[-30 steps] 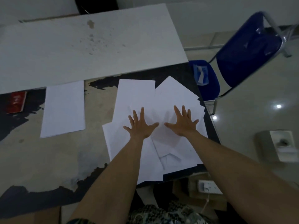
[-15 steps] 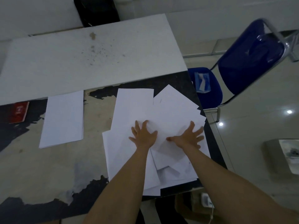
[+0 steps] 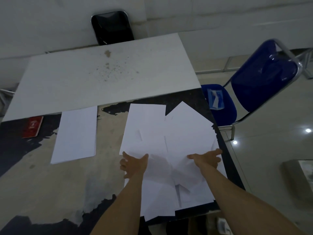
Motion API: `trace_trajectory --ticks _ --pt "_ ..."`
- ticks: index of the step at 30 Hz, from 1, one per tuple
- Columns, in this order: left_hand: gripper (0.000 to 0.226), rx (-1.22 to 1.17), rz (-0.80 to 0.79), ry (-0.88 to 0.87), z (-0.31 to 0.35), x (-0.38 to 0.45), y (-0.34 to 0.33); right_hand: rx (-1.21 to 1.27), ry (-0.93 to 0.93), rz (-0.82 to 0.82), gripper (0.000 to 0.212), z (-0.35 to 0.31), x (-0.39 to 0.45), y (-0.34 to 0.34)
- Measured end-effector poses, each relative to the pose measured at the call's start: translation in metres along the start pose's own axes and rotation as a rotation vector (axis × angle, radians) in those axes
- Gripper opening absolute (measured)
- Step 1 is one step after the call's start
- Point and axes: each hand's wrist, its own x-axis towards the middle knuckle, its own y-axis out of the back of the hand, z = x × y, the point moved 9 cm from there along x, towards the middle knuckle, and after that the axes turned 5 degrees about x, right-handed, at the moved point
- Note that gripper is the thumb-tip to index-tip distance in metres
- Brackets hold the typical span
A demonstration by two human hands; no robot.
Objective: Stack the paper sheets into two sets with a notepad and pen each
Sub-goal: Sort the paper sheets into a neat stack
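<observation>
- Loose spread of white paper sheets (image 3: 162, 133) fanned out over the right part of the worn desk (image 3: 50, 184), corners pointing several ways, some edges reaching past the desk's right and near rims.
- Left hand (image 3: 133, 164) at the left edge of the spread, thumb lying on top of the paper, fingers (image 3: 123, 162) partly tucked under or against the sheet edge; grip on the paper likely, how firm cannot be told.
- Right hand (image 3: 207, 158) at the right side of the spread, thumb on top pointing inward, fingers extended toward the desk's right rim, apparently beneath or along the sheets; whether pinching or only supporting, cannot tell.
- Both forearms reaching in from the near edge, well apart, the spread between them.
- Squared stack of sheets (image 3: 76, 134) lying flat left of the spread, clear of it, far end just under the white tabletop (image 3: 101, 73).
- Red notepad (image 3: 33, 127) flat at the desk's far left, well apart from both piles.
- Blue chair (image 3: 264, 78) right of the desk; black chair (image 3: 111, 27) beyond the white tabletop, against the wall.
</observation>
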Motion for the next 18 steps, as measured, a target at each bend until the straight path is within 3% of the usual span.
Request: trace_trajectory --ticks 3,8,10,15,18 --pt "0.114 0.044 -0.063 -0.063 0.01 -0.005 -0.007 -0.051 -0.028 -0.078 0.146 0.0 -0.002 -0.015" --pt "0.114 0.164 -0.101 -0.166 0.019 -0.01 -0.015 -0.192 0.06 -0.097 0.103 -0.012 -0.015 -0.028" --pt "0.113 0.182 -0.085 -0.195 0.021 -0.012 -0.016 -0.164 0.081 -0.101 0.099 -0.014 -0.023 -0.033" --pt "0.121 0.102 -0.001 0.039 -0.01 -0.014 -0.009 -0.136 0.0 -0.034 0.137 -0.012 -0.033 -0.033" --pt "0.121 0.068 0.008 0.054 -0.019 -0.013 -0.002 -0.123 -0.059 -0.013 0.143 -0.008 -0.036 -0.03"
